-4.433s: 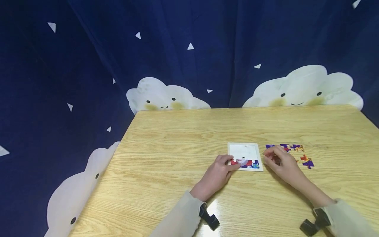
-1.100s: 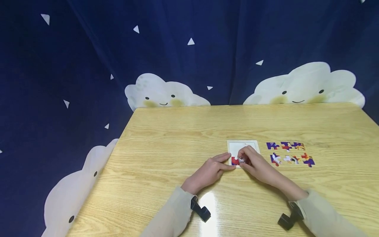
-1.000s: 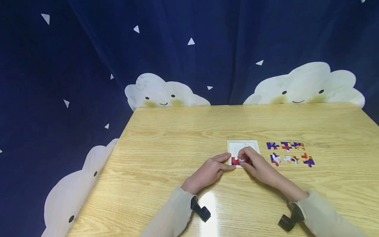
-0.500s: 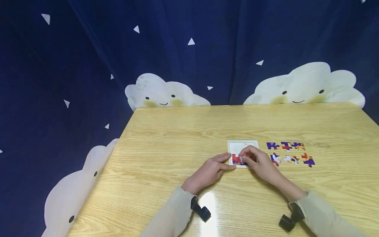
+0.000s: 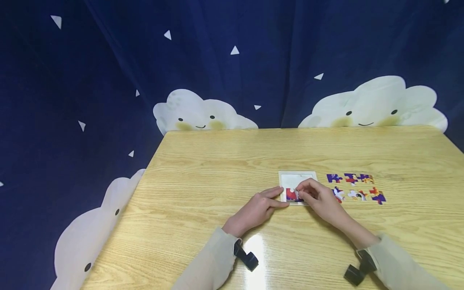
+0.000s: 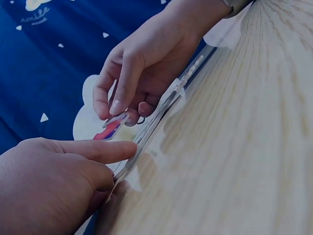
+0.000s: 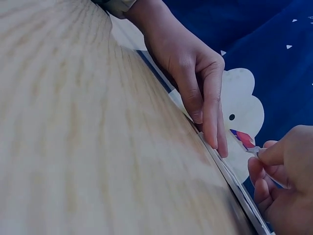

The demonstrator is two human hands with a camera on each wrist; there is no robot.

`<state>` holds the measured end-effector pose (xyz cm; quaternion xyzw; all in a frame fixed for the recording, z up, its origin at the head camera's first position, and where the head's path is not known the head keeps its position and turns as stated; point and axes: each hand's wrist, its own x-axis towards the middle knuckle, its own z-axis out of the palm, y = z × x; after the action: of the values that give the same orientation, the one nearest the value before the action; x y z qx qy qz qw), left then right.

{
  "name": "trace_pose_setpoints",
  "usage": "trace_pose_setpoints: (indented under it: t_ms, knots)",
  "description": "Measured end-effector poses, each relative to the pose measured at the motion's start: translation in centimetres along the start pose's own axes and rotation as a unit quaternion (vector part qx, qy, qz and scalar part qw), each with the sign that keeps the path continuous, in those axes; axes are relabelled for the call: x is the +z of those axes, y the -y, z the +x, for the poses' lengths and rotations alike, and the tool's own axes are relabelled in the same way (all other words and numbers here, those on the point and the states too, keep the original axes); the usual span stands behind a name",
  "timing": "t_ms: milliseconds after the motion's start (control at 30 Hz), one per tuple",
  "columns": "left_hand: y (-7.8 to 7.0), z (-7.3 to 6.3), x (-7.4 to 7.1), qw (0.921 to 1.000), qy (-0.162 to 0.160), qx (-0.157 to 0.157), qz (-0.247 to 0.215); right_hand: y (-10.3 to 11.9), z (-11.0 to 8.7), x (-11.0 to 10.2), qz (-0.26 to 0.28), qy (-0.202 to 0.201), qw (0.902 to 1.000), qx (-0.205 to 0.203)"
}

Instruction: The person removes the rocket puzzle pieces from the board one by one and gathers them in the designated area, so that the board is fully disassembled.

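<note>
Right hand (image 5: 322, 202) and red piece (image 5: 291, 195) had shifted slightly rightward, the grip pinching it tilted above the tray (image 5: 298, 172), whose edge the left hand (image 5: 255, 208) touched with straight fingers; keeping that tray still seemed wise.

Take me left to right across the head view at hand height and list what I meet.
White cloud, left hand, pinched red-and-purple puzzle piece, right hand, white piece with a dark curve, orange-and-purple piece.

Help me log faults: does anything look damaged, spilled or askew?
Nothing looks spilled or damaged. Only the red-and-purple jigsaw section looks askew: the right hand holds it tilted above the white rectangular tray.
</note>
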<state>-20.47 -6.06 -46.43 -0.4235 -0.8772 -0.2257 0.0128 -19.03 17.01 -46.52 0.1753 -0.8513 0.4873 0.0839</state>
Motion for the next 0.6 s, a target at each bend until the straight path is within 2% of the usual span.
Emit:
trace_pose_setpoints:
  t_ms: [367, 600]
  knots:
    - [0.0, 0.0, 0.0, 0.9999, -0.006, 0.011, -0.004, 0.1, -1.6, -1.0, 0.006, -0.010, 0.9999, -0.004]
    - [0.0, 0.0, 0.1, 0.9999, -0.009, 0.012, -0.008, -0.5, -2.8, -1.9, -0.020, -0.020, 0.9996, 0.006]
